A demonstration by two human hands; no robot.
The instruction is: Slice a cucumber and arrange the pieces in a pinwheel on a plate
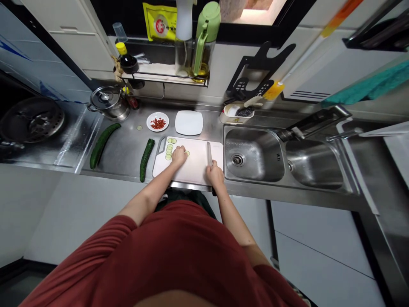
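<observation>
On the white cutting board (194, 170), my left hand (179, 156) rests with its fingers bent together. A pale green cucumber slice (187, 153) peeks out at its right side, and whatever else lies under the fingers is hidden. Several cucumber slices (168, 152) overlap in a column just left of that hand, with more slices (171, 140) above. My right hand (215, 174) grips a kitchen knife (209, 153) near the board's right side, its blade pointing away from me. Left of the board lies a dark green cucumber piece (146, 160).
A whole cucumber (102, 145) lies further left, below a steel pot (108, 102). Behind the board stand a plate of chopped red pieces (158, 123) and a white square plate (189, 123). The double sink (255, 170) borders the board's right; a bottle shelf (166, 78) overhangs the back.
</observation>
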